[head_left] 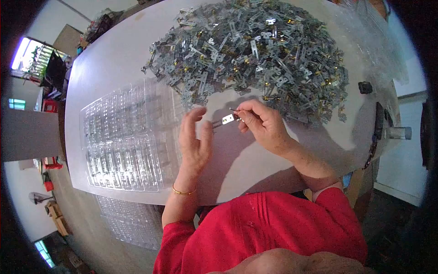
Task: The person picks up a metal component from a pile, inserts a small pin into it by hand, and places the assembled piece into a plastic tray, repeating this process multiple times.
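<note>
Between finger and thumb, my right hand point(264, 128) pinches a small metal fitting point(227, 119), a shiny flat plate with holes and a narrow arm pointing left. A thin dark pin-like end point(233, 109) sticks out above those fingertips. Just left of the fitting is my left hand point(195, 139), its thumb and fingers apart, with the thumb close to the tip of the narrow arm. Beyond both hands lies a large heap of similar metal fittings point(255, 50), grey with some brass-coloured bits.
Clear plastic blister trays point(123, 137) lie at the left of the white table point(219, 182), and more trays point(132, 219) are below its edge. Clear plastic wrap point(374, 36) covers the far right corner. A small black object point(364, 87) sits right of the heap.
</note>
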{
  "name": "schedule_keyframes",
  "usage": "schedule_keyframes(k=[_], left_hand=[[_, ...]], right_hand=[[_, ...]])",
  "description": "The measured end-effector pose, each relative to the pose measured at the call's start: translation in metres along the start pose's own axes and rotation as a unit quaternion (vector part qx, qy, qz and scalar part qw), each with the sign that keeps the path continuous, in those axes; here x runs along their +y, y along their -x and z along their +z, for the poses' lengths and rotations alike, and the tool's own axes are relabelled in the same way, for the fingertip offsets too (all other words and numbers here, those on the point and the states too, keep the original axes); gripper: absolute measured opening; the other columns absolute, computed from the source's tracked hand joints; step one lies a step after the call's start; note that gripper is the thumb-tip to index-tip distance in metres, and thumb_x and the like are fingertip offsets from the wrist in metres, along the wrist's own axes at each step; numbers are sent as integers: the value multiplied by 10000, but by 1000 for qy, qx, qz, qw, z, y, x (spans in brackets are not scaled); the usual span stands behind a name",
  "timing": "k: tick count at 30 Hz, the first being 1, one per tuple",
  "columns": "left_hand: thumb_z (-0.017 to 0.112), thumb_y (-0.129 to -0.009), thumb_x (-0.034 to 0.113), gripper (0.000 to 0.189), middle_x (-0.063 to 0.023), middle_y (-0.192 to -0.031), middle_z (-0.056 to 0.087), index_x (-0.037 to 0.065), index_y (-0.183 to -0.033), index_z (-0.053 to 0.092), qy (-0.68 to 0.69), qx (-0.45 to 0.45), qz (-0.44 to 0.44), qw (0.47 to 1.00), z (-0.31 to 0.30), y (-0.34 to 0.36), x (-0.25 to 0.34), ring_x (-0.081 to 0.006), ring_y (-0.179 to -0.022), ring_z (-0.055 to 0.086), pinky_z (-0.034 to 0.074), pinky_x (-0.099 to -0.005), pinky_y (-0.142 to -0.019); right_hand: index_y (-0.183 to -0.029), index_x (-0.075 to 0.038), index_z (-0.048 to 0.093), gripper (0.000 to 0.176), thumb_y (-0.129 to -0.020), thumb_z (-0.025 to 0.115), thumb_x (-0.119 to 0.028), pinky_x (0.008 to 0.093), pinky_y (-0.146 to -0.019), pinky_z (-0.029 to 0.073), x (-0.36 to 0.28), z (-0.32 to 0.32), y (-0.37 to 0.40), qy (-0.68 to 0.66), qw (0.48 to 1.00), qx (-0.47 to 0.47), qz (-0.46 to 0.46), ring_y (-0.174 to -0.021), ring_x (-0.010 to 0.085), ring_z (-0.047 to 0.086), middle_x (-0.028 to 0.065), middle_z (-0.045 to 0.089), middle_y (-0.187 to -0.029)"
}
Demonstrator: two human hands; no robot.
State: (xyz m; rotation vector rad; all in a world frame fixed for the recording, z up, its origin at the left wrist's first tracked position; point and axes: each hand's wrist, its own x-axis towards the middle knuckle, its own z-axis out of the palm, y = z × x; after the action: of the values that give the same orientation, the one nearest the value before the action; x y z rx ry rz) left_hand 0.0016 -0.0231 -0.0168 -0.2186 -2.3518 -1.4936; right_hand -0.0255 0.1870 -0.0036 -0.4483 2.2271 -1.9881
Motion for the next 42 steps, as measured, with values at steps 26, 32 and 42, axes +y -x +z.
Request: schedule_keyframes(k=[26,32,42], left_hand=[[525,-1079,348,361,33,-657,484,13,-1078,662,391,-75,-360,844,3,5,-5,-65,-528,410,312,-235,-463],[527,-1081,346,361,51,-651,477,19,-1072,678,308,-79,-318,893,2,6,-5,-48,-548,394,301,-225,-496],[577,-1050,333,337,-108,-732,606,6,-1083,652,74,-108,-177,975,6,17,-7,-220,-663,567,469,-360,-626]], right_hand=[[-1038,-38,639,78,-976,650,-84,337,-599,503,3,26,-8,121,991,-2,-60,-665,243,656,115,654,-810],[-1041,-44,637,83,-971,648,-87,362,-598,508,-4,25,-5,139,989,-3,-55,-692,290,687,134,667,-834],[-1080,-49,619,132,-975,655,-120,408,-621,522,-11,28,13,175,983,38,-33,-743,341,708,163,685,-846]])
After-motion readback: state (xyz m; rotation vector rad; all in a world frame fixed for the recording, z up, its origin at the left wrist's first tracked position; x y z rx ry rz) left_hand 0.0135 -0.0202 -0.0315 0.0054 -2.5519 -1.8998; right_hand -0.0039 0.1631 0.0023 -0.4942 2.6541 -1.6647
